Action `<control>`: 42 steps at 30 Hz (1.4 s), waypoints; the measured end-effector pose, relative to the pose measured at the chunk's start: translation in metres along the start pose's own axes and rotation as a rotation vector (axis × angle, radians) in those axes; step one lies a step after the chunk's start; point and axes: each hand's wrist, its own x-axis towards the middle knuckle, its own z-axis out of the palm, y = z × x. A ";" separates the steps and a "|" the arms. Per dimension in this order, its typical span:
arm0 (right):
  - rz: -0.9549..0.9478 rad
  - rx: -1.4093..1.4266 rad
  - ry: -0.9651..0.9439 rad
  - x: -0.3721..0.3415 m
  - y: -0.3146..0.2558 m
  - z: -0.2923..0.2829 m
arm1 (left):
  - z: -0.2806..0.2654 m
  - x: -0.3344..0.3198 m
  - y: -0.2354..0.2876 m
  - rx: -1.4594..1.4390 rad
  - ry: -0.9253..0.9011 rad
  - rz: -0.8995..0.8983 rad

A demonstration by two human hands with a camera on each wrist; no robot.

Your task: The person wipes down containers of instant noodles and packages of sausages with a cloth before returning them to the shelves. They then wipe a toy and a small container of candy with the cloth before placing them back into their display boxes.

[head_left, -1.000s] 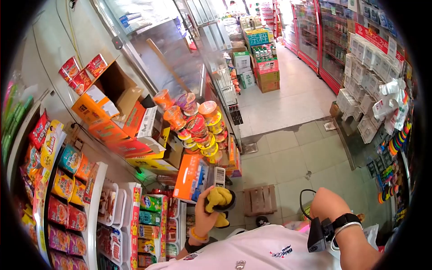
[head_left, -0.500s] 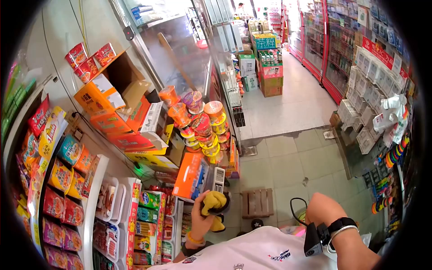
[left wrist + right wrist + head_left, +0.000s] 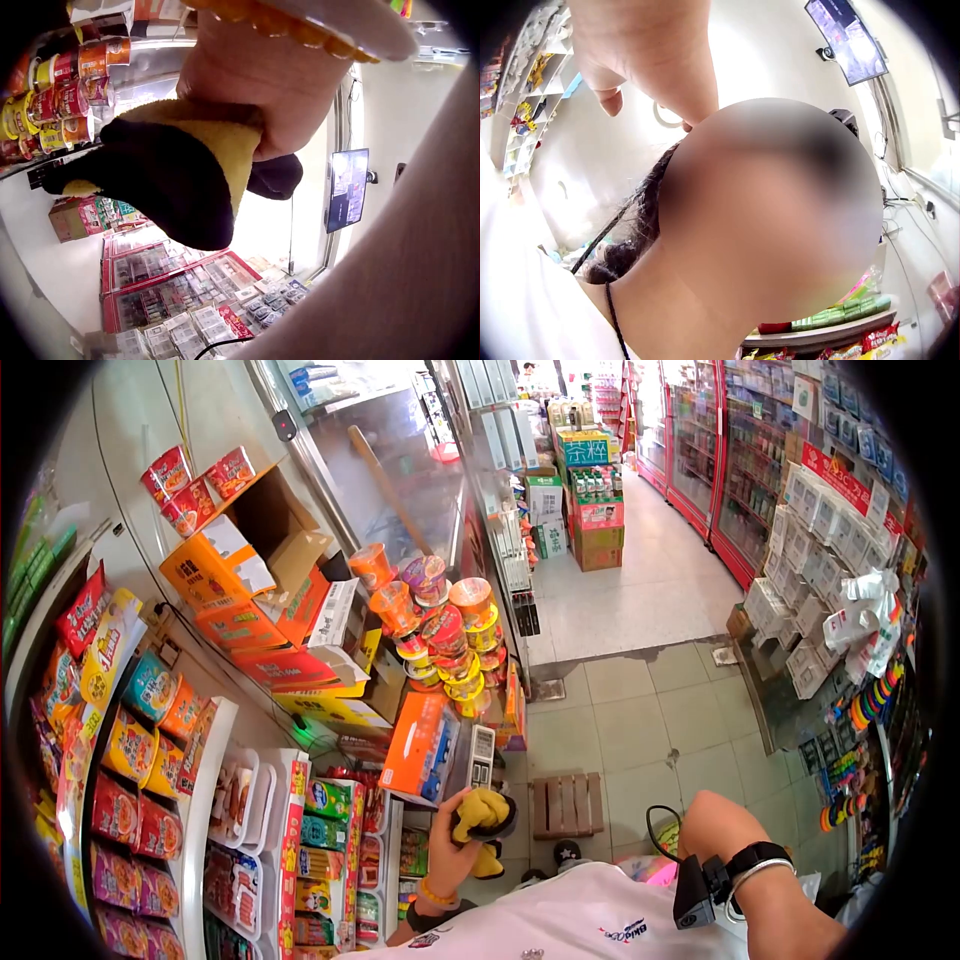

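At the lower middle of the head view, my left hand [image 3: 450,858] grips a soft yellow and black cloth item [image 3: 482,816]. A second yellow and black piece [image 3: 488,860] hangs below. In the left wrist view, the fingers of my left hand [image 3: 262,82] are mostly hidden behind the black cloth [image 3: 176,176] with its yellow edge. My right hand [image 3: 712,825] is bent at the wrist, its fingers out of sight there. The right wrist view shows my right hand [image 3: 641,52] raised beside a head and dark hair [image 3: 645,214], fingers loosely bent, some tips hidden.
Stacked cup noodles [image 3: 445,630] and an orange box [image 3: 418,745] stand beyond my left hand. Snack shelves [image 3: 205,760] line the left. A wooden stool [image 3: 568,806] is on the tiled floor [image 3: 640,710]. Hanging goods [image 3: 800,580] and red-framed coolers [image 3: 720,460] are at right.
The head view has shifted slightly, so the shop aisle sits a little differently. My left hand keeps its grip on the yellow and black cloth, and my right arm stays bent.
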 end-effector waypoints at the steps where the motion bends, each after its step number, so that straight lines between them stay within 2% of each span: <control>1: 0.002 -0.002 0.000 0.000 0.001 -0.002 | 0.000 -0.001 0.001 0.019 0.003 0.011; 7: -0.001 0.007 -0.002 0.002 0.000 -0.002 | 0.000 -0.006 -0.003 -0.052 0.055 -0.016; 13: -0.001 0.014 -0.004 0.001 0.000 0.000 | -0.006 -0.008 -0.004 -0.026 0.016 -0.020; 16: 0.000 0.012 0.000 0.000 -0.001 0.003 | -0.008 -0.012 -0.013 -0.127 0.025 -0.068; 19: 0.007 0.015 0.001 0.000 -0.002 0.005 | -0.008 -0.012 -0.007 -0.077 0.040 -0.016; 26: -0.037 -0.002 0.019 0.004 -0.003 0.010 | -0.012 -0.007 -0.003 0.013 0.026 -0.029; 28: -0.043 -0.008 0.017 0.004 -0.004 0.009 | -0.008 -0.006 -0.008 -0.151 0.035 -0.116; 31: -0.041 -0.014 0.008 0.005 -0.005 0.009 | -0.009 -0.002 -0.008 -0.074 -0.005 -0.063; 34: -0.032 -0.012 -0.001 0.005 -0.011 0.012 | -0.008 0.000 -0.004 -0.209 -0.023 -0.149; 35: -0.029 -0.017 -0.005 0.004 -0.009 0.012 | -0.009 0.001 -0.006 -0.007 -0.023 -0.021; 42: -0.021 -0.016 -0.014 0.006 -0.012 0.013 | -0.015 0.001 -0.007 -0.110 -0.023 -0.056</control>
